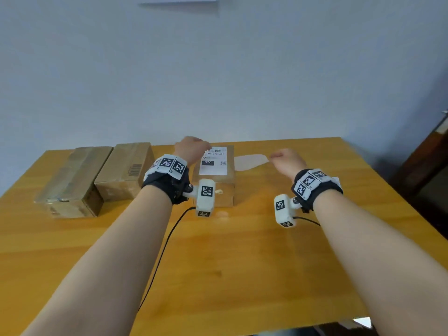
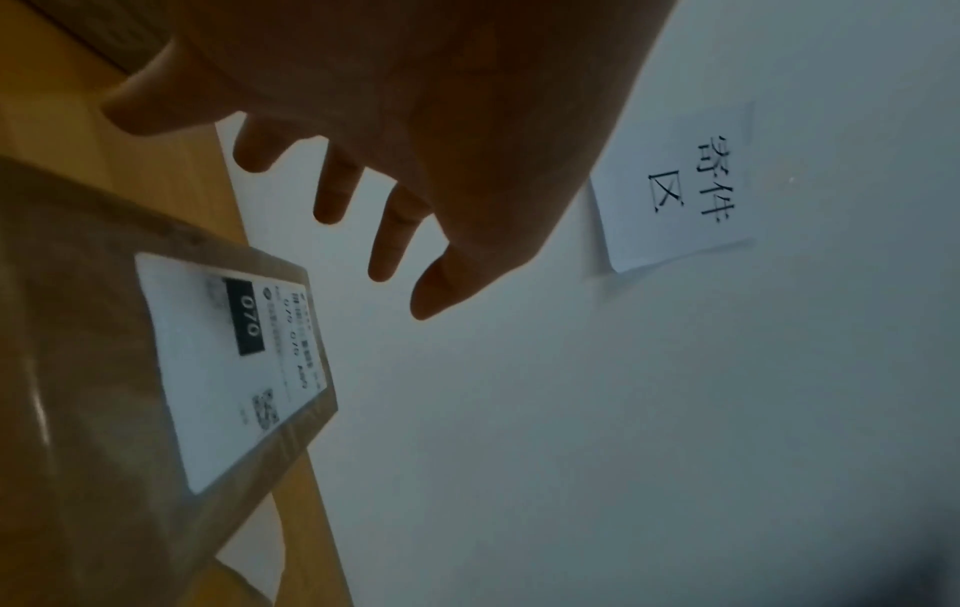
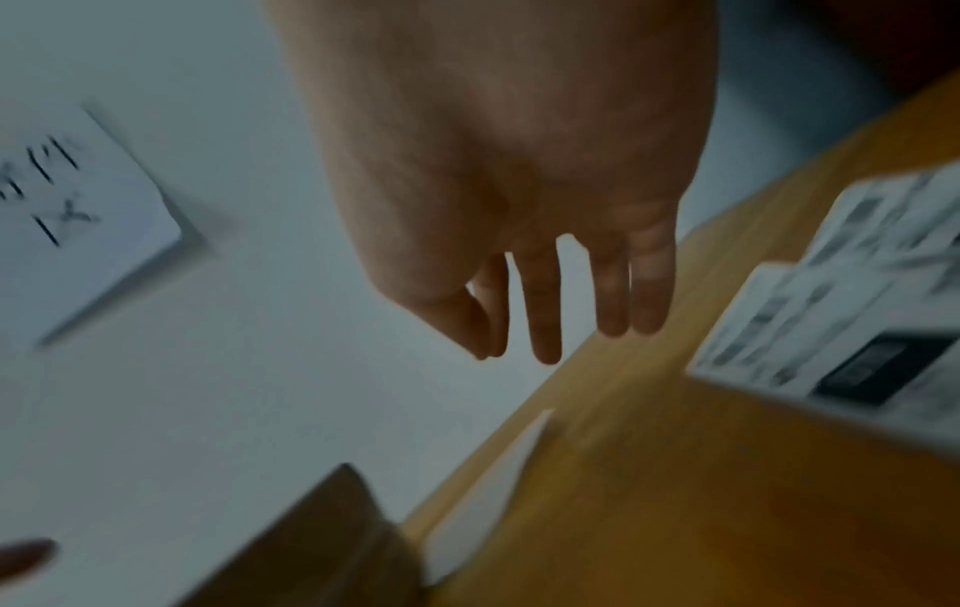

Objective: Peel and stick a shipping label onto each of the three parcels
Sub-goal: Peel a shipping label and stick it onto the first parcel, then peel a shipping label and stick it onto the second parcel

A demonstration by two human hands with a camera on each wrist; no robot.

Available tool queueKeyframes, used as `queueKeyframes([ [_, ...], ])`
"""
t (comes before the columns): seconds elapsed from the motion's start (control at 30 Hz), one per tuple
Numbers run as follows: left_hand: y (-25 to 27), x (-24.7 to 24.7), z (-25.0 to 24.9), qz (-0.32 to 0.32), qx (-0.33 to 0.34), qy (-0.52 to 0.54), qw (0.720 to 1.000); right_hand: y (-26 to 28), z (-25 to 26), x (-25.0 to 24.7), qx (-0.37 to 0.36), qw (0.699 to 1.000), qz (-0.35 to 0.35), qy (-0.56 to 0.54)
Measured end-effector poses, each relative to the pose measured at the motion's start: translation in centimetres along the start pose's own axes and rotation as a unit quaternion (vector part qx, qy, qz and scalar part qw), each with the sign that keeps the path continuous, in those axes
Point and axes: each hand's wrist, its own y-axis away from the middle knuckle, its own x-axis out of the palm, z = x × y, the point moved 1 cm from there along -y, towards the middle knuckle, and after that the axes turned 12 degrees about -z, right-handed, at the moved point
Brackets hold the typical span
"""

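Three brown cardboard parcels stand in a row on the wooden table (image 1: 242,251). The right one (image 1: 215,190) carries a white shipping label (image 1: 213,161), seen again as the label (image 2: 233,369) in the left wrist view. The other two parcels (image 1: 72,180) (image 1: 126,170) show bare tops. My left hand (image 1: 191,146) hovers over the labelled parcel's far left corner, its fingers (image 2: 389,230) spread and holding nothing. My right hand (image 1: 286,158) hangs to the right of that parcel with fingers (image 3: 540,312) straight and empty. A white backing sheet (image 1: 249,161) lies between parcel and right hand.
Blurred printed label sheets (image 3: 857,308) lie on the table beside my right hand, out of sight in the head view. A paper sign (image 2: 675,185) hangs on the wall behind the table. A dark piece of furniture (image 1: 426,161) stands at the far right.
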Motion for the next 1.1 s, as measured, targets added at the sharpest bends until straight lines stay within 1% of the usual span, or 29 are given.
queueKeyframes([
  [0.07, 0.1, 0.7, -0.7, 0.005, 0.017, 0.009, 1.000, -1.2, -2.9, -0.9, 0.018, 0.992, -0.014, 0.122],
  [0.13, 0.3, 1.5, -1.4, 0.018, 0.035, -0.005, 0.999, -2.3, -5.5, -1.4, 0.044, 0.972, -0.004, 0.233],
  [0.2, 0.5, 2.5, -1.7, 0.030, 0.038, -0.030, 0.998, -2.9, -7.4, -1.7, 0.057, 0.952, 0.018, 0.300],
  [0.23, 0.5, 2.9, -1.7, 0.034, 0.037, -0.042, 0.998, -3.2, -8.1, -1.7, 0.066, 0.947, 0.023, 0.313],
  [0.3, 0.5, 3.7, -1.7, 0.045, 0.033, -0.063, 0.996, -4.3, -9.8, -1.6, 0.078, 0.953, 0.008, 0.293],
  [0.4, 0.5, 4.4, -1.7, 0.052, 0.024, -0.095, 0.994, -5.8, -11.7, -1.4, 0.098, 0.968, -0.044, 0.228],
  [0.47, 0.2, 4.7, -1.7, 0.053, 0.028, -0.111, 0.992, -5.3, -11.2, -1.7, 0.090, 0.970, -0.068, 0.214],
  [0.57, -0.3, 5.0, -1.5, 0.058, 0.021, -0.141, 0.988, -5.1, -11.0, -1.6, 0.094, 0.970, -0.085, 0.207],
  [0.7, -0.8, 5.1, -1.0, 0.075, 0.019, -0.166, 0.983, -5.1, -10.2, -1.1, 0.081, 0.976, -0.079, 0.188],
  [0.77, -0.8, 5.0, -1.0, 0.081, 0.024, -0.178, 0.980, -5.2, -9.9, -0.7, 0.076, 0.975, -0.072, 0.196],
  [0.87, -0.6, 4.9, -0.8, 0.086, 0.023, -0.186, 0.978, -5.2, -10.4, 0.1, 0.076, 0.972, -0.026, 0.219],
  [0.93, -0.3, 4.8, -0.5, 0.088, 0.016, -0.180, 0.980, -5.2, -10.9, 0.4, 0.084, 0.974, -0.019, 0.209],
  [1.0, 0.0, 4.5, -0.3, 0.083, 0.009, -0.169, 0.982, -4.3, -9.8, 0.0, 0.083, 0.981, -0.033, 0.170],
  [1.03, 0.1, 4.3, -0.2, 0.077, 0.007, -0.155, 0.985, -3.7, -8.8, -0.2, 0.077, 0.988, -0.038, 0.132],
  [1.1, 0.2, 3.6, -0.2, 0.052, 0.008, -0.116, 0.992, -3.2, -6.8, -0.6, 0.068, 0.997, -0.039, -0.006],
])
